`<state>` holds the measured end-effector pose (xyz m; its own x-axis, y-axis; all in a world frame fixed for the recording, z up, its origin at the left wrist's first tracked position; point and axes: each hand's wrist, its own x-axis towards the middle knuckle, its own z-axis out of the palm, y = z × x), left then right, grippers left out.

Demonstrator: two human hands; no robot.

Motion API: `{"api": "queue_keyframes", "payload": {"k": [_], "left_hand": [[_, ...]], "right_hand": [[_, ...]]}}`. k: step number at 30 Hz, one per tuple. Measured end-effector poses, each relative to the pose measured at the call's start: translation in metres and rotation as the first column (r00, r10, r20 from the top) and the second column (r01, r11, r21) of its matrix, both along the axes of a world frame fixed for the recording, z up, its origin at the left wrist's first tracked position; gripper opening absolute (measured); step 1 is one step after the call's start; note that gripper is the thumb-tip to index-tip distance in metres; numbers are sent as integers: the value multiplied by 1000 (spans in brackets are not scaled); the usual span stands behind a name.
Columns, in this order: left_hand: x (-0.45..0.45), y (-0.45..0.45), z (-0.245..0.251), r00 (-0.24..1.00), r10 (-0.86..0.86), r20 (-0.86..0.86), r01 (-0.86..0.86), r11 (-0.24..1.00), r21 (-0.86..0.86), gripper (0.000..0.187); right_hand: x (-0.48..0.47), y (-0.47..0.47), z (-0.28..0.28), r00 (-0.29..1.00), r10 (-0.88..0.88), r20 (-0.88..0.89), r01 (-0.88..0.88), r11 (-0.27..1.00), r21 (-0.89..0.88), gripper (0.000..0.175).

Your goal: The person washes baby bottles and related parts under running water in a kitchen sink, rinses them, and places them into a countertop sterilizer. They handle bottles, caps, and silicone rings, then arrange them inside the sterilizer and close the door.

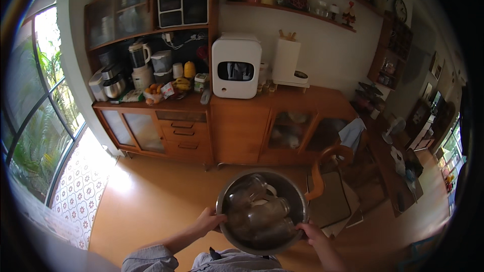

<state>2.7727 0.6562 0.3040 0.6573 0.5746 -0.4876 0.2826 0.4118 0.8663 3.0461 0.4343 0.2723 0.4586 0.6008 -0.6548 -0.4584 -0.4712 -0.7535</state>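
Note:
A large round metal basin (224,234) is held out in front of my body, above the wooden floor. Inside it lie several clear glass jars (264,213), some on their sides, along with a pale rounded item (270,190) partly hidden among them. My left hand (210,220) grips the basin's left rim, thumb over the edge. On the right rim, my right hand (310,231) holds in the same way. The fingers beneath the rim are mostly hidden.
Ahead stands a long wooden sideboard (240,132) with a white appliance (236,68), a blender (141,64) and fruit (153,90) on top. A wooden chair (319,181) is close to the basin's right side. Further right is a dark table (385,158); glass doors (41,113) are at left.

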Motion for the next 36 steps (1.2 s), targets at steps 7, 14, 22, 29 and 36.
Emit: {"api": "queue_keyframes", "payload": {"k": [7,14,22,29,36], "left_hand": [[163,148,11,971,-234,-59,239,904,355,30],[177,318,-63,744,-89,-662,554,635,538,58],[248,454,-114,769,300,-564,563,101,821,35],[469,517,7,876,215,431,-374,-260,890,30],[552,537,1,786,327,524,-436,-306,846,48]], "right_hand": [[134,107,27,971,-235,-35,237,969,67,39],[262,214,49,972,-231,36,210,931,299,31],[366,341,45,871,-491,-12,461,810,362,8],[420,424,26,754,-657,6,618,712,333,7],[453,449,22,695,-719,13,676,659,330,10]]}}
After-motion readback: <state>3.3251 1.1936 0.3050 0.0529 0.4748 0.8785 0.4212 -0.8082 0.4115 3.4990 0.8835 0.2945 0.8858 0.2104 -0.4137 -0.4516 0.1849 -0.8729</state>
